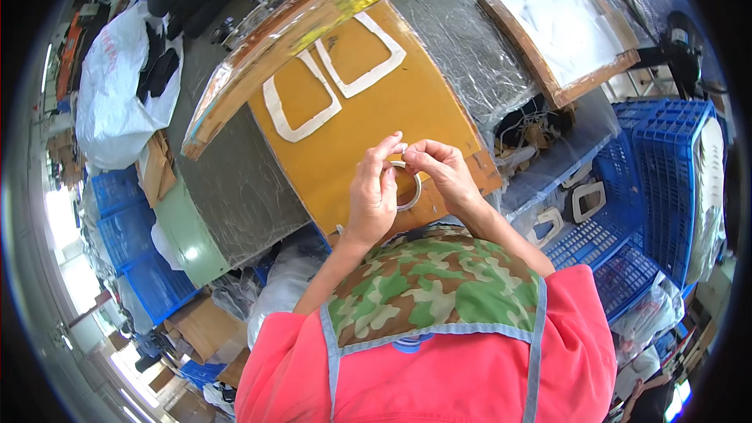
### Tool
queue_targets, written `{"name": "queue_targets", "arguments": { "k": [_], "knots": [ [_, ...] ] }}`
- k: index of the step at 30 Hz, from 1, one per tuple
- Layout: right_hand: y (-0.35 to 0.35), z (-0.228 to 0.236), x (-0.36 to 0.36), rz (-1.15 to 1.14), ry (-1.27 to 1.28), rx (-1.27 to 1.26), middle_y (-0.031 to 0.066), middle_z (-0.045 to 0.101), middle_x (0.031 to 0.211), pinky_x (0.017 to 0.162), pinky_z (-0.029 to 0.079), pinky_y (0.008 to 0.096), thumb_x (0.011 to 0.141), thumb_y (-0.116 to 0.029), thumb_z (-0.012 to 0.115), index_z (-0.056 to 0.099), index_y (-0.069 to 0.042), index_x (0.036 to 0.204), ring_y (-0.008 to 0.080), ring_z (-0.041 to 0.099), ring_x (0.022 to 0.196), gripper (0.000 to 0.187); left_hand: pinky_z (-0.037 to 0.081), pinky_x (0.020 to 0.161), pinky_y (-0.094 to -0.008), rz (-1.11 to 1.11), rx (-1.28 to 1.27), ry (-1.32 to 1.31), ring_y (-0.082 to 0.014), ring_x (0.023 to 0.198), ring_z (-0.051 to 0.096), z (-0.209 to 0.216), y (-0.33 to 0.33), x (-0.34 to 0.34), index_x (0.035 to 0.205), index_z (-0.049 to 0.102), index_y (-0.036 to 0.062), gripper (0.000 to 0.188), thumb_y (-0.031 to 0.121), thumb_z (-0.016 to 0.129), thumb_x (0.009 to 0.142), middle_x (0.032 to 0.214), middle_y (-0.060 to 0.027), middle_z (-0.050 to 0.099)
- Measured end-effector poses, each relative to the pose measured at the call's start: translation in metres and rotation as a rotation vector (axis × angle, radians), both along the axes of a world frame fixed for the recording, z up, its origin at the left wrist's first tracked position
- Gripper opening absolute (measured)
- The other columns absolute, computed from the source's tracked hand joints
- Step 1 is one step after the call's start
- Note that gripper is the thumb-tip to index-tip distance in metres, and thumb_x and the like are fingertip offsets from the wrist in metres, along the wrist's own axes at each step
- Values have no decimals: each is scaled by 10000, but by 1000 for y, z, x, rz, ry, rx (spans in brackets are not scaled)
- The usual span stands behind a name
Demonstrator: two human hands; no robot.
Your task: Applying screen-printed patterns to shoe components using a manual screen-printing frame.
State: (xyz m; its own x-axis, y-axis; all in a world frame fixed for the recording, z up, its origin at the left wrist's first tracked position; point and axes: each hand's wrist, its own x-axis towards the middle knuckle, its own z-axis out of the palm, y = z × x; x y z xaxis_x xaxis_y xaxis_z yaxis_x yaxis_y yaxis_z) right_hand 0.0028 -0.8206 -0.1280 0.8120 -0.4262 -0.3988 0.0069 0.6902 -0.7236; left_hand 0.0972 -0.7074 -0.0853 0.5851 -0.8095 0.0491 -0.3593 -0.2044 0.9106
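Note:
A narrow pale ring, looking like a roll of tape (417, 194), sits between my hands over the near part of a mustard-yellow board (352, 141). My left hand (371, 192) grips the roll's left side with the thumb against it. Close by, my right hand (442, 174) has thumb and forefinger pinched together at the roll's top, near the left fingertips; a small whitish bit shows there, perhaps the tape's end. Farther up the board lie two white frame-shaped pieces with open middles, a left piece (315, 122) and a right piece (381, 71).
Over the board's far side a wooden frame (298, 43) with yellow-smeared edges stands tilted up. Another wood-framed screen (517, 19) lies far right. Blue crates (666, 180) holding white pieces stand at right, a fan (677, 39) behind. A white plastic bag (117, 86) sits far left.

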Motion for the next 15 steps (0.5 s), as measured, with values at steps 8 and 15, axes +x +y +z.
{"name": "queue_targets", "arguments": {
  "k": [8,15],
  "knots": [
    [-34,-7,-44,-49,-85,9,-23,598,785,745,421,234,858,-125,636,624,-55,825,68,538,759,78,383,935,-405,-51,175,-399,-257,1163,551,1,-12,3,1348,449,65,534,-78,462,834,1320,-111,540],
    [-126,-133,-113,-669,98,316,-30,541,724,605,375,223,923,-267,585,585,-123,796,91,502,666,192,434,747,-287,46,195,-309,-187,803,510,-4,6,26,1358,444,28,548,-112,452,828,1099,-123,565]
  ]
}}
